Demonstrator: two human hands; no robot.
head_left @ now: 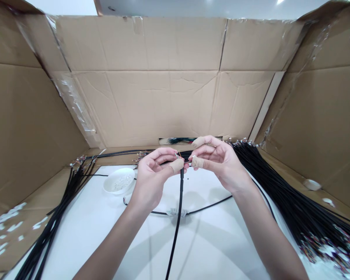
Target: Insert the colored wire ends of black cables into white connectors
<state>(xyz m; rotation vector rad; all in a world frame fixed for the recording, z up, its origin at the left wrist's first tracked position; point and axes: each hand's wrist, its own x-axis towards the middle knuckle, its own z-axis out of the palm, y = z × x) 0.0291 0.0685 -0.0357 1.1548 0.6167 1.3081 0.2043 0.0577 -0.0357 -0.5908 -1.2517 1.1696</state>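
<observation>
1. The left hand [151,182] grasps the black sheathed cable [179,206] near its stripped end, right of the white ceramic bowl [119,182]; its curled fingers [160,155] close around the end, and beige fabric tape [176,165] wraps the thumb.
2. The right hand [223,165] pinches the same end between thumb and forefinger, also taped; its other fingers curve loosely; the fine coloured wires [178,154] are too small to show exact contact, it seems.
3. The cable's smooth, matte length hangs straight down, right of the bowl; the bowl's glossy, rounded interior holds small white plastic pieces [124,181].
4. A thin black wire [198,208] with a white clip [176,212] curves across the white table [84,237], in front of the bowl.
5. A dense bundle of black cables [282,190] lies far right of the bowl, ending in multicoloured terminals [329,245]; a smaller bundle [65,202] lies left of it; corrugated cardboard sheeting [146,105], creased and taped, rises behind it.
</observation>
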